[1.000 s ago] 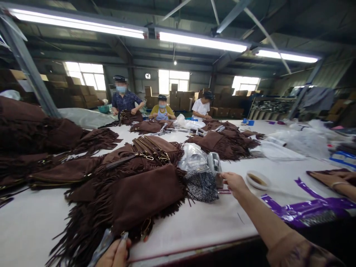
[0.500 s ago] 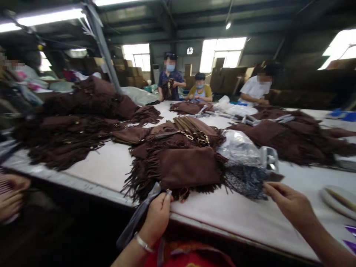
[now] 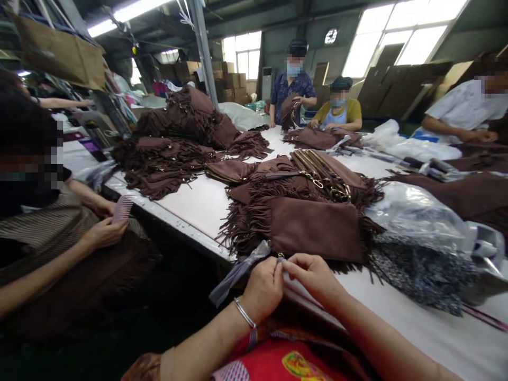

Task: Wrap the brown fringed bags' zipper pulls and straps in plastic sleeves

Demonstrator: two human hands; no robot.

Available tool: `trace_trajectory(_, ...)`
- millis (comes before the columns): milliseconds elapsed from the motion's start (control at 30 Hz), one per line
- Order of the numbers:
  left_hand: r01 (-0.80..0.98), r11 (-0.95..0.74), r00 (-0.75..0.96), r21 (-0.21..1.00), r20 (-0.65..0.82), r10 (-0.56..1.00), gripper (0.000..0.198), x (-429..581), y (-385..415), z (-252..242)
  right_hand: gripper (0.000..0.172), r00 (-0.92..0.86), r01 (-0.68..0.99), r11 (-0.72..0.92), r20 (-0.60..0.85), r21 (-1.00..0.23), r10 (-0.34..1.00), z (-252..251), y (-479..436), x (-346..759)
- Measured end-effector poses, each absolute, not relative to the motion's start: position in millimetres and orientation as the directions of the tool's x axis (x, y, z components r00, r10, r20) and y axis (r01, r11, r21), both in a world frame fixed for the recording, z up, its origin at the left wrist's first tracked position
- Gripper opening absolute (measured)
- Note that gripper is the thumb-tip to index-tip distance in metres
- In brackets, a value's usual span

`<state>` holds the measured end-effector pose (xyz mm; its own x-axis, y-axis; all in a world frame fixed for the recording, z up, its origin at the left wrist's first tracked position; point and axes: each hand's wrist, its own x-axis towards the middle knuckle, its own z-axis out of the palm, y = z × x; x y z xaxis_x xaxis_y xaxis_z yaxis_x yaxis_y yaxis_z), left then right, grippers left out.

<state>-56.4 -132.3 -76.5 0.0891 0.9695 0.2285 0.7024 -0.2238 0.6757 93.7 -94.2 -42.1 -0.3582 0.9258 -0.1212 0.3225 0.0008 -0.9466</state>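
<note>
A brown fringed bag (image 3: 315,227) lies flat at the table's near edge, on top of other fringed pieces. My left hand (image 3: 264,288) is closed in a pinch at a small metal fitting (image 3: 281,257) on the bag's near edge. Against it, my right hand (image 3: 313,275) pinches with thumb and forefinger, the fingertips of both hands meeting; whatever lies between the right fingertips is too small to make out. A grey wrapped strip (image 3: 240,272) hangs from the bag's near left corner, beside my left hand. Behind the bag lie brass-coloured zips and clips (image 3: 323,177).
Right of the bag are a clear plastic bag (image 3: 424,209) and a speckled dark bundle (image 3: 423,272). Brown fringed pieces (image 3: 166,164) are heaped at the left. A co-worker at the left holds a comb (image 3: 123,208) over brown fringe. Other people work across the white table (image 3: 190,206).
My right hand has moved left from the speckled bundle to meet my left hand at the bag's edge. The view has swung left, bringing the co-worker with the comb into sight.
</note>
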Motion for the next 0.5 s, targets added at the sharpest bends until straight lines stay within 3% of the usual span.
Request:
trace_trajectory(267,0.789,-0.274,0.15,0.55,0.261,0.954,0.028,-58.4,-129.7,-92.0,0.032,-0.243,0.34,-0.13,-0.22,-0.931,0.945,-46.4,-89.9,80.8)
trace_trajectory(500,0.831,-0.325,0.186,0.451,0.325,0.927,0.024,-59.2,-130.5,-103.2,0.038,-0.215,0.506,-0.133,-0.274,-0.852,0.937,-56.7,-82.8,84.1)
